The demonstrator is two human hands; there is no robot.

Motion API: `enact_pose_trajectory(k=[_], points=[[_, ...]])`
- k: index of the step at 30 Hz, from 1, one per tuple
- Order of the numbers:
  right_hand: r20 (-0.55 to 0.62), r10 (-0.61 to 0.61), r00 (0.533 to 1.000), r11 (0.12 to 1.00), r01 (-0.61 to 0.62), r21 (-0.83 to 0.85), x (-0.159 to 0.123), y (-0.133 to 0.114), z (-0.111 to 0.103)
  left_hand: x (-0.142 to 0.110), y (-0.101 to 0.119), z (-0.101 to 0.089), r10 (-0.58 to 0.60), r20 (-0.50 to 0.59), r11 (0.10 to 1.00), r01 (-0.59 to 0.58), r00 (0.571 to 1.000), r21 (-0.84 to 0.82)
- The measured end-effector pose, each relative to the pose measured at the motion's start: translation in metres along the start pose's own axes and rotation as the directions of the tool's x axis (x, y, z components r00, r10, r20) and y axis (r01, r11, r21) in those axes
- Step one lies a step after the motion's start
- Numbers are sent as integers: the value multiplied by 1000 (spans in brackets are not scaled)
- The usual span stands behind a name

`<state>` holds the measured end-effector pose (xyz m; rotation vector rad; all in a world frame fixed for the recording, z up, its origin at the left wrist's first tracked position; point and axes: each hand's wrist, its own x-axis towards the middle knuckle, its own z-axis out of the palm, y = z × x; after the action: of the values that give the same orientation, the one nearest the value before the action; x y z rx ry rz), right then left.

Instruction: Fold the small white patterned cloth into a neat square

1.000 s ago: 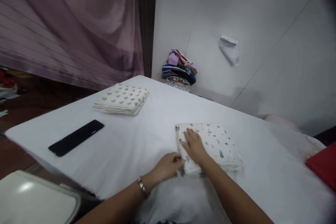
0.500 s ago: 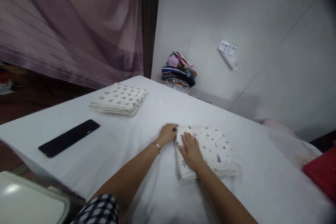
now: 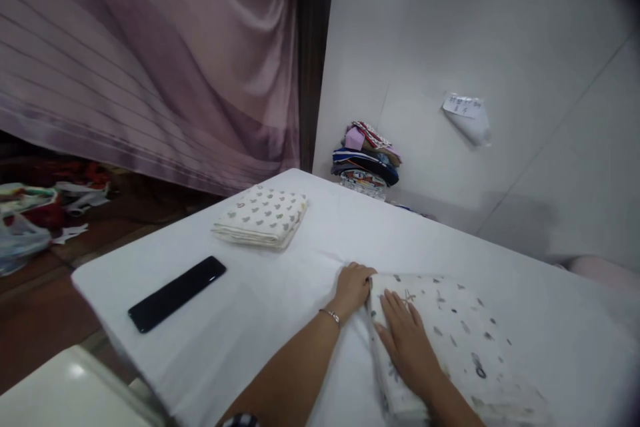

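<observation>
Your right hand [image 3: 407, 343] lies flat on the folded cloth [image 3: 457, 337], thumb spread from the fingers; your left hand [image 3: 352, 287] touches its corner; whether pinching, unclear.

Probably a home — beyond the left hand [image 3: 353, 285] are a draped mauve fabric curtain [image 3: 165, 67] and a stack of folded multicoloured clothes [image 3: 367, 161] by a pale-grey wall [image 3: 425, 33]; well left, a reddish-brown tiled floor [image 3: 50, 310].
</observation>
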<state>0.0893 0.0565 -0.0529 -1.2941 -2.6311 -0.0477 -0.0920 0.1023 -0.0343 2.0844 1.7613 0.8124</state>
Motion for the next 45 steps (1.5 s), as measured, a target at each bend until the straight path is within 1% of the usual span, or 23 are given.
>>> enact_pose_trajectory(k=[3, 7, 15, 19, 22, 25, 29, 34, 41, 45], points=[[1, -15, 1000, 1000, 15, -17, 0, 1, 3, 0, -1, 2, -41, -27, 999, 40, 999, -16], [23, -12, 1000, 999, 13, -41, 0, 1, 3, 3, -6, 7, -55, -42, 996, 52, 998, -71], [-1, -51, 999, 996, 51, -68, -3, 5, 9, 8, -10, 9, -113, 3, 981, 112, 994, -160], [-1, -41, 999, 997, 41, -69, -4, 7, 10, 7, -11, 9, -116, 22, 975, 119, 993, -188], [-9, -42, 999, 997, 41, -68, -5, 8, 12, 6, -11, 10, -115, -20, 963, 106, 993, -247], [-30, -59, 998, 996, 57, -69, -5, 10, 14, 6, -10, 12, -146, -50, 940, 123, 988, -318], [-45, -65, 997, 995, 62, -73, -5, 11, 15, 7, -8, 11, -195, -24, 918, 174, 980, -355], [-33, -70, 997, 995, 67, -78, -5, 10, 12, 7, -8, 9, -212, -2, 892, 193, 977, -410], [-42, -55, 998, 997, 53, -60, -6, 10, 14, 12, -12, 15, -301, 103, 792, 309, 948, -526], [-28, -45, 999, 997, 44, -59, -4, 7, 10, 15, -15, 17, -342, 136, 748, 357, 930, -559]])
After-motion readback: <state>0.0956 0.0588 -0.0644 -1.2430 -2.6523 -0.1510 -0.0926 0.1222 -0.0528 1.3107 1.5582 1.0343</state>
